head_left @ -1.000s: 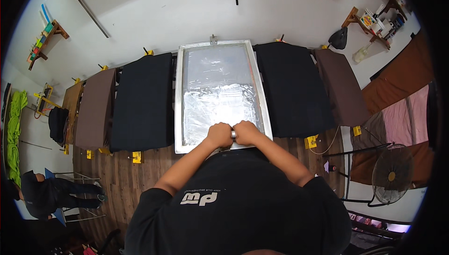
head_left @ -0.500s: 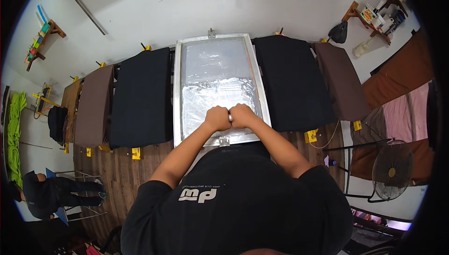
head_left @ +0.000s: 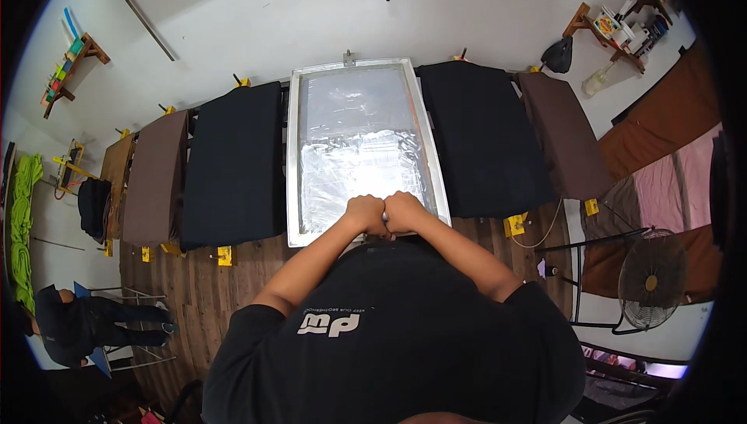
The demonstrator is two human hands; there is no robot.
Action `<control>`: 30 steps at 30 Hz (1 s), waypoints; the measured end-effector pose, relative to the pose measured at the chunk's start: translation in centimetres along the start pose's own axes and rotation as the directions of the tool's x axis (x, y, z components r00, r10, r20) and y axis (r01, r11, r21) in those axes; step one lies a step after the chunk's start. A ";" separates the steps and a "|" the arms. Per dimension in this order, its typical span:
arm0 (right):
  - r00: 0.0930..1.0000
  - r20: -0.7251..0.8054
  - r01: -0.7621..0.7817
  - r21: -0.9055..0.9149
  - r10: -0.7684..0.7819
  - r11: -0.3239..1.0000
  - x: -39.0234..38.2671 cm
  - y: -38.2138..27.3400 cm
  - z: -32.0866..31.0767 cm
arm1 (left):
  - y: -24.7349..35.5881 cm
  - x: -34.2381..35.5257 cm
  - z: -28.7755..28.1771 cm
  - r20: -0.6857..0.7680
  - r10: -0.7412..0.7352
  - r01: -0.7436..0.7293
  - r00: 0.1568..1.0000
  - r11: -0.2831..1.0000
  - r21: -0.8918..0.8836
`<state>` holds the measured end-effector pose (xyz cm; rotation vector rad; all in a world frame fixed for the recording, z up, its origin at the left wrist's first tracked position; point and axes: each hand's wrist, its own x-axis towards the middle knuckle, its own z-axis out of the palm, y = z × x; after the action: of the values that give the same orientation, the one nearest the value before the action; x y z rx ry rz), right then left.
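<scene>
Both my hands are closed into fists, side by side, at the near end of a silver-framed printing screen [head_left: 292,152]. My left hand [head_left: 366,214] and my right hand [head_left: 405,212] almost meet at the knuckles. A small grey piece [head_left: 384,216] shows between them; the rest of what they grip is hidden underneath. The screen's mesh [head_left: 342,97] looks grey and hazy in its far half. The near half is glossy, wrinkled and bright with glare. At the far end of the frame sits a metal clamp [head_left: 349,58].
Black-covered boards [head_left: 233,163] [head_left: 486,144] flank the screen, with brown-covered boards [head_left: 156,179] [head_left: 560,136] beyond them. Yellow brackets [head_left: 225,256] stick out below. A fan [head_left: 652,282] stands at right. Another person [head_left: 70,323] is at the lower left. Wall shelves [head_left: 611,35] hold containers.
My two fists have moved together toward my body, from over the mesh down to the near edge of the frame, where they now cover the near clamp.
</scene>
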<state>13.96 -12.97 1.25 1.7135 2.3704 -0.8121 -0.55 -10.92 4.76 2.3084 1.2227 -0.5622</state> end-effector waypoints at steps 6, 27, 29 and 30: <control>0.996 -0.087 -0.018 0.028 0.021 0.999 -0.8 -0.4 0.8 | -0.2 0.6 1.9 -0.105 -0.003 0.003 0.994 1.000 -0.001; 0.944 -0.319 0.077 -0.039 -0.085 0.996 -1.6 0.6 4.5 | -1.0 0.6 7.2 -0.559 0.097 -0.143 0.823 0.989 -0.038; 0.983 -0.179 0.046 -0.039 -0.052 0.998 -1.4 1.1 2.1 | -0.2 0.3 4.1 -0.306 0.012 -0.037 0.952 0.996 -0.077; 0.990 -0.125 0.066 -0.013 -0.068 0.998 -0.4 1.7 1.0 | -0.1 0.3 2.5 -0.233 -0.032 0.010 0.972 0.996 -0.093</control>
<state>15.42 -13.47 -0.05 1.7390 2.5216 -0.7211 -0.80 -12.14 2.51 2.3359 1.3515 -0.2379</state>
